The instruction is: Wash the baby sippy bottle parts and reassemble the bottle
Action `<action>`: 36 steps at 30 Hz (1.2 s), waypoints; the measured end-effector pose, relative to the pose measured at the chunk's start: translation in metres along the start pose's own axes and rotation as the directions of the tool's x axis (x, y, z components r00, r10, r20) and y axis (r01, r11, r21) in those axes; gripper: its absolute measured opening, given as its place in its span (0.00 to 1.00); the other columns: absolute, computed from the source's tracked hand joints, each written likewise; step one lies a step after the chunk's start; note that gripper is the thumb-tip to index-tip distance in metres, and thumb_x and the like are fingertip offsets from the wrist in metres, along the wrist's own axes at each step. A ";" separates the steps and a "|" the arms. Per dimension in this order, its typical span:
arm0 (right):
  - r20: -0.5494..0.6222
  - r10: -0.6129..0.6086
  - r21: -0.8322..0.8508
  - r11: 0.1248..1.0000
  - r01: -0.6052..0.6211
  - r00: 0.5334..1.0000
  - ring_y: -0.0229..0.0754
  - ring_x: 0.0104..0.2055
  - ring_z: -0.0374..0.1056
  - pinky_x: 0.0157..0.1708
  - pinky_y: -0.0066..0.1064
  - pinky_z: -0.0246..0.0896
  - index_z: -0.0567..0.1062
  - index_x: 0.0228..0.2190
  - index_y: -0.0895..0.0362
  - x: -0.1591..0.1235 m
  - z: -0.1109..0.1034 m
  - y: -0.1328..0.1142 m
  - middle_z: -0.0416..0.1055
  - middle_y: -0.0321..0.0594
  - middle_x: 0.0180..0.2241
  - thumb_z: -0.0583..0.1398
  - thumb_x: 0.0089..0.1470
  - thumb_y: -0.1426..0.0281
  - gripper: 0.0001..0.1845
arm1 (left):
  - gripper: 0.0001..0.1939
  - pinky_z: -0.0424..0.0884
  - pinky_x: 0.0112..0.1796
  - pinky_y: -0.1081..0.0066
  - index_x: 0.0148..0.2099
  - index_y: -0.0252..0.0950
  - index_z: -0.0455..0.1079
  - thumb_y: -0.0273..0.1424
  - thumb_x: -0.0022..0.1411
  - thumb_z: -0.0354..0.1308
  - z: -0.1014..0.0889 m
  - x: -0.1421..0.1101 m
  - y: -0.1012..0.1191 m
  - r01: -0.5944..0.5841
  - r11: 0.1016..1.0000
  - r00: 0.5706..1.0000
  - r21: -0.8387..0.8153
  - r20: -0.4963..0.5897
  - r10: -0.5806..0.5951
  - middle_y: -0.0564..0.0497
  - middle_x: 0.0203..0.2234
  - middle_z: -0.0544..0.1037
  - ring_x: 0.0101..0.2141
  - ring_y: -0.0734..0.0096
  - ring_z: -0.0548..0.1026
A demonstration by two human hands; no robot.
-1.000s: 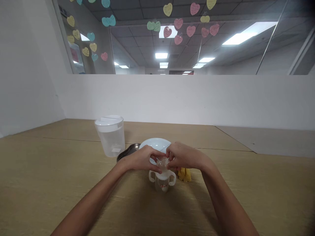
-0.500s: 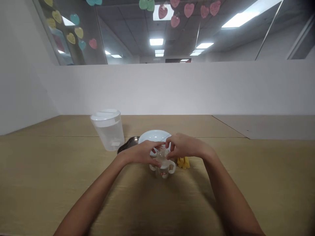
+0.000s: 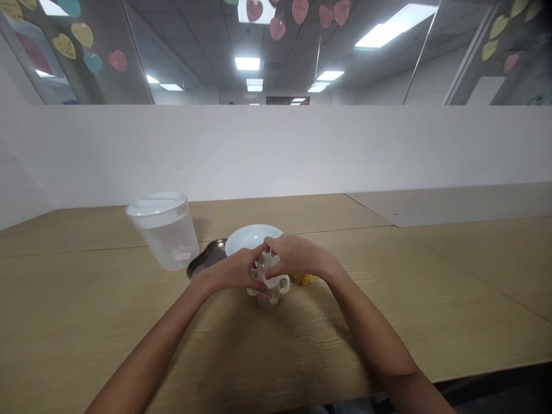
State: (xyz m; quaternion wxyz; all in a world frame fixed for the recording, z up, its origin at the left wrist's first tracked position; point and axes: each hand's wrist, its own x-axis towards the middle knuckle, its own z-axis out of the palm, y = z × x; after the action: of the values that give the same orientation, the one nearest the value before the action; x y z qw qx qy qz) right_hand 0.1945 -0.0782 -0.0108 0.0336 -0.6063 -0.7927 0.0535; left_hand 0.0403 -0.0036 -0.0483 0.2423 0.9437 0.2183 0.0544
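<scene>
Evidently, both your hands are gathered at the top of the two-handled cup [image 3: 269,296], which looks upright on the desk [image 3: 241,356], just on the near side of the white bowl [image 3: 248,234]. Your left hand [image 3: 236,268] comes in from the left and your right hand [image 3: 295,256] from the right, their fingertips meeting or nearly so at the far side of the clear domed top [image 3: 269,261], with the thumbs lower on the near side. You seem to frame the dome this way so that neither side pushes the cup over; whether your fingers press firmly or only rest there, I cannot tell. The right handle [image 3: 284,284] sticks out free below your palm, while your left hand partly covers the other one. Something reddish shows through the cup's wall, too small to make out.

The cup probably sits centrally so you can reach it evenly from both sides. Left of the bowl lies the dark metal tray [image 3: 207,257], and farther left stands the translucent bucket [image 3: 166,233], well clear of your forearms. A crumpled yellow thing [image 3: 303,279] lies just right of the cup, partly hidden by your right hand.
</scene>
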 end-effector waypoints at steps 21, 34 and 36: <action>-0.022 -0.076 0.055 0.996 0.077 0.997 0.38 0.27 0.64 0.21 0.26 0.48 0.74 0.32 0.59 0.003 0.006 -0.003 0.71 0.42 0.29 0.58 0.46 0.64 0.12 | 0.38 0.63 0.31 0.73 0.57 0.40 0.55 0.35 0.44 0.65 0.002 0.002 -0.009 -0.005 0.998 1.000 -0.064 0.005 0.006 0.54 0.32 0.72 0.33 0.68 0.70; -0.047 -0.284 0.076 0.955 0.287 0.958 0.37 0.30 0.63 0.27 0.26 0.51 0.74 0.31 0.58 0.017 0.013 0.012 0.72 0.39 0.29 0.60 0.46 0.63 0.12 | 0.47 0.61 0.31 0.74 0.62 0.42 0.47 0.35 0.42 0.66 0.002 0.006 -0.014 -0.006 1.000 1.000 -0.017 0.009 0.006 0.57 0.28 0.72 0.31 0.69 0.69; -0.046 -0.279 0.103 0.954 0.282 0.959 0.37 0.30 0.63 0.27 0.25 0.52 0.74 0.32 0.58 0.018 0.012 0.014 0.72 0.38 0.29 0.60 0.45 0.63 0.13 | 0.47 0.61 0.30 0.75 0.62 0.42 0.46 0.36 0.42 0.66 0.003 0.006 -0.016 -0.015 1.000 1.000 -0.017 0.009 0.015 0.57 0.27 0.72 0.30 0.70 0.68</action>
State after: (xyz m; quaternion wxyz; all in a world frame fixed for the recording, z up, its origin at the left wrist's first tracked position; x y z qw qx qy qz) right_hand 0.2020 -0.0576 -0.0247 0.0859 -0.4857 -0.8660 0.0820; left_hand 0.0407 0.0103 -0.0583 0.2507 0.9435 0.2099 0.0537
